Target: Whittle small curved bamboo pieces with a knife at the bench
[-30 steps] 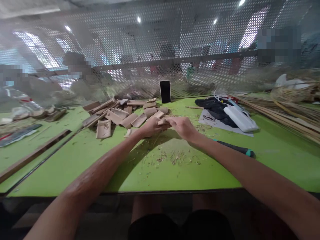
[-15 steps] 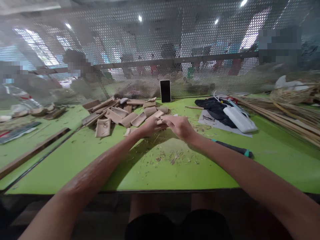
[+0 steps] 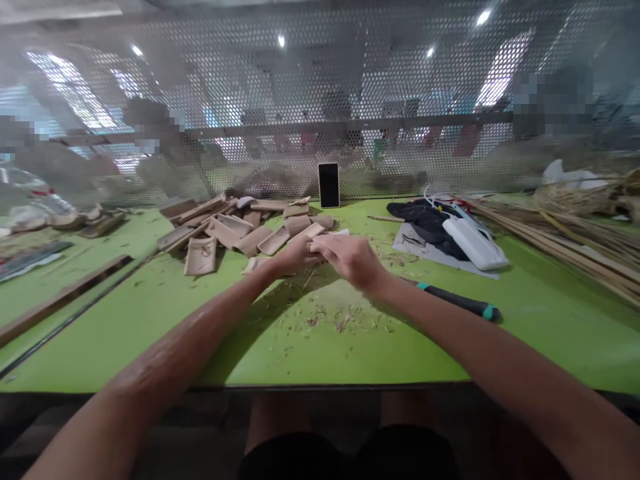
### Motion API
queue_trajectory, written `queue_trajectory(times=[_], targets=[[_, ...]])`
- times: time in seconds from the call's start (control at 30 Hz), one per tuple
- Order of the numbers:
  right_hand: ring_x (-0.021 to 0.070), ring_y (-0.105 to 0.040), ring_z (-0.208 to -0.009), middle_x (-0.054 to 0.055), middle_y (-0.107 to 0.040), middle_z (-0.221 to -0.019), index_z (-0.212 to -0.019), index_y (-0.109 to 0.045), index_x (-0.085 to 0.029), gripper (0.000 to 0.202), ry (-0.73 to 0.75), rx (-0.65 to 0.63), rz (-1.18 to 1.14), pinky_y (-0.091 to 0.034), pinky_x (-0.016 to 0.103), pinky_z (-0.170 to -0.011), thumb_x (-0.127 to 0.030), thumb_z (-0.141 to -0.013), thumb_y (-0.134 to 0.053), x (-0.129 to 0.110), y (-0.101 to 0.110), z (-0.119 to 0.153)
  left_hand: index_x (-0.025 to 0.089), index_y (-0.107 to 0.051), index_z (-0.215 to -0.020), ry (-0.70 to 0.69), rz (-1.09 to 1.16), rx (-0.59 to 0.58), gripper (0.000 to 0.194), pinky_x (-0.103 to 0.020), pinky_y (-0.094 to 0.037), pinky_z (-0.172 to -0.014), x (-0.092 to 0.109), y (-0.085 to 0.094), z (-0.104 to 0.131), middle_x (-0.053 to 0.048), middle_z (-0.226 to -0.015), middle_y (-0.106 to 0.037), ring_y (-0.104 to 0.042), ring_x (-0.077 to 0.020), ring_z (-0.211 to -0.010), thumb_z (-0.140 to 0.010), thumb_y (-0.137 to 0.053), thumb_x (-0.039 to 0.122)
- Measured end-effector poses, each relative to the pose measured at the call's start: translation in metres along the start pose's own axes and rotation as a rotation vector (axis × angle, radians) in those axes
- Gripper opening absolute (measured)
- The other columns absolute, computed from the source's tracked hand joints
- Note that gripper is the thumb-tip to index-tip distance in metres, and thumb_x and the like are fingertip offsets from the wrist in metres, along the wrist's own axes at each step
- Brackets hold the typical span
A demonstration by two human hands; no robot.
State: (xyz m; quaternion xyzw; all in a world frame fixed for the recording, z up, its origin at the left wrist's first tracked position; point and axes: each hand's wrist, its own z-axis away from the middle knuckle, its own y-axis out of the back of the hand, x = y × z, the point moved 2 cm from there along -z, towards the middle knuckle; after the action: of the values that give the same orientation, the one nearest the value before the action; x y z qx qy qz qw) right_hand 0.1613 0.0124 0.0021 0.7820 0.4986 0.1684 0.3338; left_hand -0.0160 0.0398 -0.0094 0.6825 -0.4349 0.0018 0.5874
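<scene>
My left hand (image 3: 294, 253) and my right hand (image 3: 354, 259) meet over the middle of the green table (image 3: 240, 357). The left fingers are closed around a small pale bamboo piece (image 3: 314, 247), mostly hidden by the hands. Against that piece my right hand is bent and closed; what lies under its fingers cannot be made out. Curved bamboo pieces (image 3: 254, 241) lie heaped just beyond and left of the left hand. Thin shavings (image 3: 343, 321) are scattered on the table below both hands.
A black handle with green bands (image 3: 460, 302) lies beside my right forearm. Behind it are a white device (image 3: 475, 243), dark cloth (image 3: 425, 220) and long bamboo strips (image 3: 555, 233). A phone (image 3: 329, 185) stands against the perforated screen (image 3: 360, 150). A wooden bar (image 3: 65, 297) lies left.
The whole view has shifted slightly. My right hand has moved a little left over the bamboo piece and its wrist is turned somewhat; the left hand keeps its hold.
</scene>
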Motion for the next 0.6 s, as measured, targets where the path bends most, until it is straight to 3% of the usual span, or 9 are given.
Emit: queue_trajectory(times=[0.07, 0.17, 0.27, 0.33, 0.43, 0.6], targets=[[0.0230, -0.071, -0.103, 0.012, -0.076, -0.113, -0.117, -0.072, -0.015, 0.030, 0.033, -0.012, -0.003, -0.060, 0.039, -0.084, -0.025, -0.105, -0.047, -0.0016, 0.0005, -0.0010, 0.013, -0.066, -0.074, 0.016, -0.014, 0.001, 0.022, -0.024, -0.039, -0.060, -0.0001, 0.0003, 0.0002, -0.001, -0.072, -0.066, -0.051, -0.0117, -0.064, -0.086, -0.062, 0.032], [0.0234, -0.071, -0.105, 0.014, -0.074, -0.116, -0.120, -0.070, -0.013, 0.031, 0.020, -0.007, 0.021, -0.061, 0.043, -0.088, -0.023, -0.105, -0.045, -0.0033, 0.0004, -0.0018, 0.014, -0.067, -0.077, 0.012, -0.036, -0.037, 0.021, -0.025, -0.042, -0.062, 0.0002, -0.0004, -0.0001, -0.002, -0.074, -0.068, -0.054, -0.0133, -0.065, -0.086, -0.062, 0.033], [0.0241, -0.066, -0.117, 0.014, -0.072, -0.121, -0.122, -0.069, -0.012, 0.029, 0.107, -0.017, -0.029, -0.058, 0.046, -0.099, -0.021, -0.104, -0.048, -0.0086, 0.0000, -0.0031, 0.014, -0.067, -0.083, -0.060, -0.048, 0.028, 0.014, -0.026, -0.048, -0.071, 0.0010, -0.0005, -0.0010, -0.006, -0.088, -0.071, -0.061, -0.0162, -0.079, -0.086, -0.059, 0.026], [0.0253, -0.065, -0.117, 0.014, -0.072, -0.119, -0.120, -0.070, -0.013, 0.028, 0.114, -0.034, -0.043, -0.057, 0.048, -0.099, -0.020, -0.103, -0.049, -0.0096, 0.0006, -0.0037, 0.014, -0.066, -0.083, -0.059, -0.075, 0.044, 0.013, -0.027, -0.048, -0.071, 0.0006, -0.0011, -0.0013, -0.006, -0.090, -0.071, -0.061, -0.0170, -0.081, -0.085, -0.060, 0.025], [0.0254, -0.069, -0.108, 0.015, -0.074, -0.112, -0.116, -0.071, -0.012, 0.029, 0.047, -0.046, -0.026, -0.060, 0.046, -0.092, -0.019, -0.104, -0.046, -0.0074, 0.0031, -0.0033, 0.015, -0.065, -0.078, -0.024, -0.091, -0.026, 0.015, -0.027, -0.046, -0.067, -0.0001, -0.0025, -0.0010, -0.004, -0.082, -0.069, -0.059, -0.0164, -0.075, -0.084, -0.062, 0.027], [0.0245, -0.062, -0.122, 0.011, -0.072, -0.120, -0.117, -0.071, -0.016, 0.025, 0.166, -0.095, -0.039, -0.055, 0.047, -0.103, -0.019, -0.103, -0.051, -0.0106, 0.0050, -0.0053, 0.014, -0.065, -0.086, -0.091, -0.066, -0.004, 0.011, -0.027, -0.046, -0.072, 0.0016, -0.0005, -0.0005, -0.005, -0.089, -0.068, -0.057, -0.0170, -0.081, -0.083, -0.057, 0.022]])
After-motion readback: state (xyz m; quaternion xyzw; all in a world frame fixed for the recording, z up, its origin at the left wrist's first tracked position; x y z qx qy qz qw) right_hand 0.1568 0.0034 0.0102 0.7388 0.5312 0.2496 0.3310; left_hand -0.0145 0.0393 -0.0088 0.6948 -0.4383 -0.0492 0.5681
